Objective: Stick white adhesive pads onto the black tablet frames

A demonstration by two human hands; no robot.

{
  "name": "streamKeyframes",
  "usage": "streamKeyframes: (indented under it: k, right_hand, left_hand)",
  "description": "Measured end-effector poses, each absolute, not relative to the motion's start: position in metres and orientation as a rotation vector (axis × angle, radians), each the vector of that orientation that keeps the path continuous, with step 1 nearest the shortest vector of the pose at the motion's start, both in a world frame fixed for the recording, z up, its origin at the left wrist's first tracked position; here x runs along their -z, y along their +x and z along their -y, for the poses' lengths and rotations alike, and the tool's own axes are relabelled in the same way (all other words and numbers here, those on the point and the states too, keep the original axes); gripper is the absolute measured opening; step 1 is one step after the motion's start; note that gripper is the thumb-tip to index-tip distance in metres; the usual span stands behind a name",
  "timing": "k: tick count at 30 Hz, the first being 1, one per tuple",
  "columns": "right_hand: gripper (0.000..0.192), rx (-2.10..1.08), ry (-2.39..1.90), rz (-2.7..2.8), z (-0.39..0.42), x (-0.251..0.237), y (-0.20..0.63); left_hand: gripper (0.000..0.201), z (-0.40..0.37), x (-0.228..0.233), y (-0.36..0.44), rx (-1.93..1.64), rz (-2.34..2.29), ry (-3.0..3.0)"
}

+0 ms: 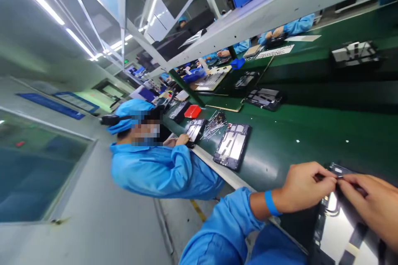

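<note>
An opened tablet (337, 232) lies on the green bench at the lower right, its silver inner parts and dark tape strips exposed. Over its upper end, my left hand (306, 186) and my right hand (370, 203) meet with fingertips pinched together. Between them is a tiny part (340, 177), too small to name. A blue band circles my left wrist. My right hand covers part of the tablet's right side. Whether the tiny part is joined to the tablet I cannot tell.
Another opened tablet (232, 145) lies to the left, near a pile of thin sticks (216, 122) and a red tray (192, 111). A co-worker (155, 165) in blue handles a tablet (195, 129). More tablets (264, 97) lie further back. A shelf (248, 29) crosses above.
</note>
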State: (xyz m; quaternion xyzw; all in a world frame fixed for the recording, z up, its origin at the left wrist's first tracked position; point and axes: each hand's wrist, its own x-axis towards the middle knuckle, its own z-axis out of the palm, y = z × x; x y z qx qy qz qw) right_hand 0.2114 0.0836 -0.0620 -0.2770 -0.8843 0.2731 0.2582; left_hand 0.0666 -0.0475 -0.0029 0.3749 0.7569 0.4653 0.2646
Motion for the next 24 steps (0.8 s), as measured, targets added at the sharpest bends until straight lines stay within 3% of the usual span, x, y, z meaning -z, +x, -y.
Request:
streamKeyframes:
  k: [5,9,13,19,21,24]
  right_hand:
    - [0.022,-0.626,-0.850,2.493,-0.066,0.015,0.204]
    - [0.017,-0.742,-0.899,2.444,-0.065,-0.011,0.188]
    - [0.014,-0.806,-1.097,2.299,-0.097,-0.017,0.233]
    - [0.018,-0.345,-1.900,2.221,-0.161,-0.025,0.340]
    - [0.014,-0.522,-1.740,2.262,-0.152,-0.031,0.332]
    - [0.024,-0.922,-1.363,2.384,-0.120,-0.040,0.279]
  left_hand:
    - [0.017,0.050,-0.007,0.071,-1.303,-1.995,1.093]
    - [0.012,0.041,-0.006,0.060,-1.367,-1.897,0.937]
    - [0.007,0.033,0.004,0.049,-1.423,-1.727,0.720]
    - [0.013,0.038,0.000,0.043,-1.352,-1.667,0.755]
    - [0.016,0.042,-0.005,0.039,-1.301,-1.718,0.895]
    - [0.016,0.046,-0.009,0.026,-1.272,-1.903,1.170]
